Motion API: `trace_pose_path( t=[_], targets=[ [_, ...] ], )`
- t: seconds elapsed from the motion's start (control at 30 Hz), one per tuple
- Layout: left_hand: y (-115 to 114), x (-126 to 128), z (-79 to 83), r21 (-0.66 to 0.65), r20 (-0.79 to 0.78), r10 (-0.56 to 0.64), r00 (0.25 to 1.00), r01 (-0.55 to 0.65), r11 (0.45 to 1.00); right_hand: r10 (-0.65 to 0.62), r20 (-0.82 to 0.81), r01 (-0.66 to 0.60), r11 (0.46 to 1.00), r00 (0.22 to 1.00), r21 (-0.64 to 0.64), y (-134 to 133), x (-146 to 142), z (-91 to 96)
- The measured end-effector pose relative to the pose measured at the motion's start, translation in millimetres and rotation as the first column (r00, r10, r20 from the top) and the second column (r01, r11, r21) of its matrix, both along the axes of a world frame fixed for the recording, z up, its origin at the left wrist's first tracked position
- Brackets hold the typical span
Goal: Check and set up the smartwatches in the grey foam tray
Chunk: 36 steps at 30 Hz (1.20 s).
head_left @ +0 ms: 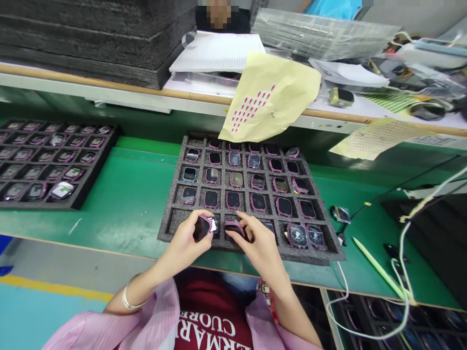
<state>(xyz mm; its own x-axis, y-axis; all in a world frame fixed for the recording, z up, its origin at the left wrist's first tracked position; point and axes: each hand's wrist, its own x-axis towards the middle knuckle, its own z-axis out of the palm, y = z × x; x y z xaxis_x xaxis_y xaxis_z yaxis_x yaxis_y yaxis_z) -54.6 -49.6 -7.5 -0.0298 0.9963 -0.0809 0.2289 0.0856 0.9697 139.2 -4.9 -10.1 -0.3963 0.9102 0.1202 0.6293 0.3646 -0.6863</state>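
A black foam tray (251,253) with square compartments lies in front of me, most of them holding purple-rimmed smartwatch faces. Over its front row, my left hand (189,238) is closed on a purple-rimmed watch (203,228), tilted, with a white label beside it. My right hand (255,238) pinches a second purple-rimmed watch (234,226) by its edges, one compartment to the right. Whether that watch is lifted clear of its compartment I cannot tell. Two watches with lit dials (297,235) share a compartment at the front right. One blue-rimmed watch (189,174) sits at the left.
Another foam tray of watches (78,197) stands on the left of the green bench (134,180). Yellow sheets with red arrows (270,97) hang from the shelf over the tray's back edge. At right lie a green pen-like stick (377,267), a white cable (401,243) and a bagged watch (340,214).
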Motion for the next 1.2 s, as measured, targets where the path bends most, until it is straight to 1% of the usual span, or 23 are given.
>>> trace_pose_path(
  t=[0.07,0.1,0.13,0.2,0.27,0.3,0.33,0.4,0.47,0.53,0.63,0.7,0.77,0.83,0.9,1.07,1.2],
  targets=[
    [0.2,0.5,0.7,0.021,-0.020,0.006,1.000,-0.005,1.000,0.008,-0.220,-0.025,0.997,0.975,-0.076,2.4,5.0,0.3],
    [0.5,0.8,1.1,0.026,-0.027,0.009,1.000,-0.009,1.000,0.000,-0.338,-0.041,0.993,0.941,-0.114,3.1,6.2,1.1],
    [0.9,1.2,1.4,0.024,-0.027,0.008,1.000,-0.008,1.000,-0.024,-0.464,-0.058,0.985,0.886,-0.162,3.4,6.5,2.0],
    [2.2,1.8,1.7,0.000,-0.003,0.004,1.000,-0.004,1.000,-0.116,-0.680,-0.120,0.950,0.724,-0.289,3.7,4.8,3.9],
    [4.0,1.9,1.8,-0.045,0.049,0.007,0.999,-0.005,0.999,-0.220,-0.786,-0.216,0.888,0.578,-0.407,4.3,1.8,5.5],
    [5.0,1.8,1.8,-0.071,0.080,0.011,0.997,-0.005,0.997,-0.261,-0.809,-0.262,0.855,0.526,-0.447,4.8,0.4,6.2],
    [6.0,1.6,1.8,-0.095,0.109,0.017,0.994,-0.006,0.995,-0.293,-0.822,-0.308,0.824,0.488,-0.476,5.6,-0.6,7.1],
    [7.7,1.5,2.1,-0.125,0.156,0.043,0.987,-0.024,0.992,-0.332,-0.835,-0.405,0.757,0.439,-0.514,7.3,-1.1,9.2],
    [8.3,2.1,2.6,-0.141,0.189,0.080,0.979,-0.053,0.989,-0.355,-0.839,-0.473,0.704,0.413,-0.530,9.0,0.2,11.1],
    [7.8,3.3,3.5,-0.154,0.211,0.112,0.971,-0.080,0.985,-0.361,-0.839,-0.496,0.684,0.407,-0.535,10.4,2.5,11.9],
    [5.6,4.6,4.2,-0.158,0.233,0.131,0.964,-0.095,0.983,-0.348,-0.849,-0.495,0.698,0.397,-0.517,11.6,5.9,9.8],
    [3.8,4.1,3.4,-0.145,0.242,0.128,0.962,-0.095,0.985,-0.327,-0.866,-0.489,0.723,0.379,-0.487,11.7,7.1,7.3],
    [2.0,2.5,1.4,-0.136,0.253,0.106,0.962,-0.073,0.988,-0.314,-0.880,-0.468,0.756,0.356,-0.458,11.5,7.4,5.2],
    [0.4,0.7,-1.0,-0.131,0.264,0.083,0.961,-0.049,0.990,-0.311,-0.886,-0.446,0.776,0.343,-0.446,10.9,7.2,4.2],
    [-0.7,-0.2,-2.7,-0.129,0.271,0.078,0.959,-0.044,0.991,-0.310,-0.884,-0.444,0.776,0.351,-0.448,10.3,7.4,4.5],
    [-1.2,1.1,-2.0,-0.126,0.276,0.099,0.956,-0.065,0.990,-0.304,-0.865,-0.465,0.745,0.400,-0.477,9.0,9.5,6.7],
    [0.3,2.1,1.3,-0.148,0.270,0.096,0.958,-0.057,0.987,-0.300,-0.863,-0.472,0.739,0.407,-0.480,9.5,10.3,6.5]
  ],
)
